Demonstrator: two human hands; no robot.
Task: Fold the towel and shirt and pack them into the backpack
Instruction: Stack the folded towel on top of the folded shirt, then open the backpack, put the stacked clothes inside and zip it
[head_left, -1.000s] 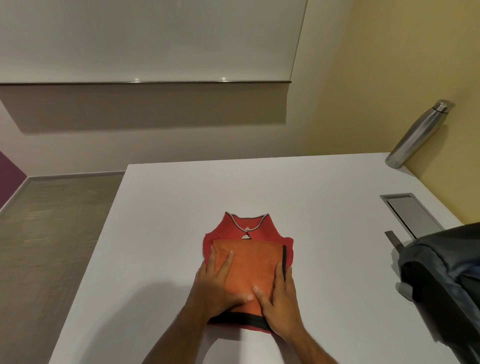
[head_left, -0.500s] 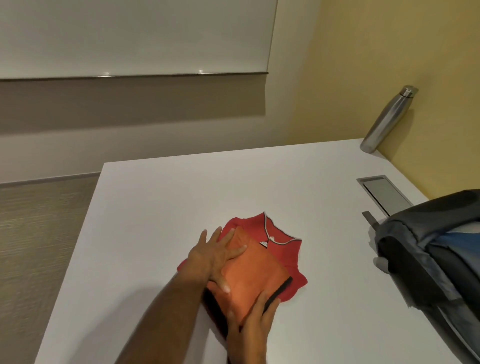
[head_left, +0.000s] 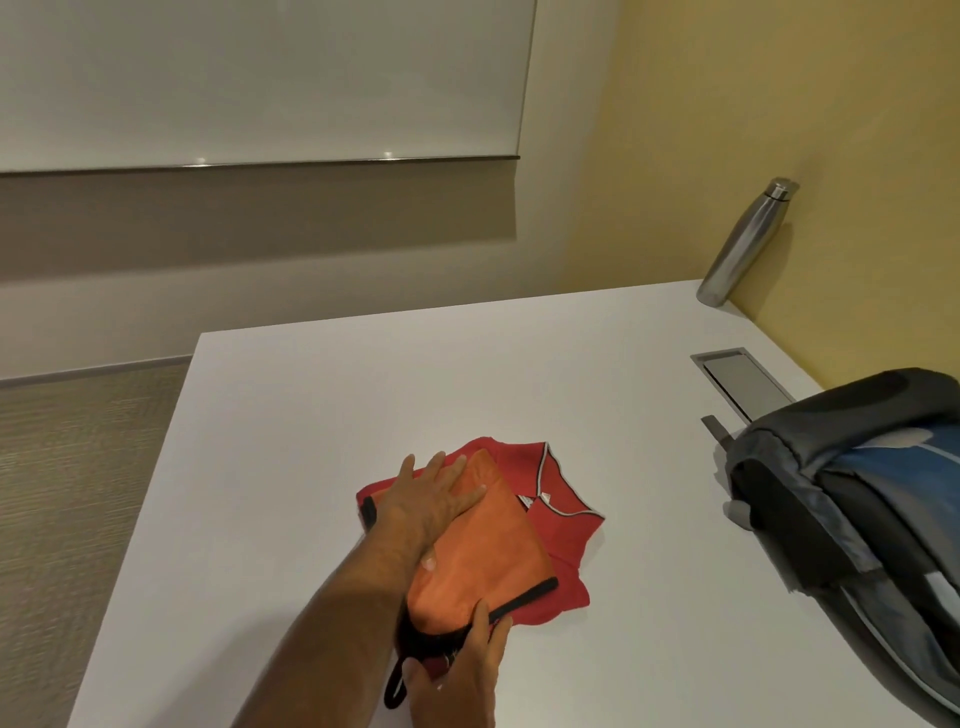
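A white table (head_left: 519, 374) fills the lower part of the view, its top smooth and evenly lit. Set flush into the table near its right edge is a grey metal hatch (head_left: 740, 382). At the table's far right corner a steel bottle (head_left: 748, 244) stands against a yellow wall (head_left: 779, 104). Beyond the table's far edge runs a pale beige wall (head_left: 260, 270), and high on it hangs a whiteboard (head_left: 260, 78) with a thin metal ledge along its lower edge, where two small glints of light show. Left of the table lies grey-brown carpet (head_left: 78, 467), meeting the beige wall at a pale skirting strip.
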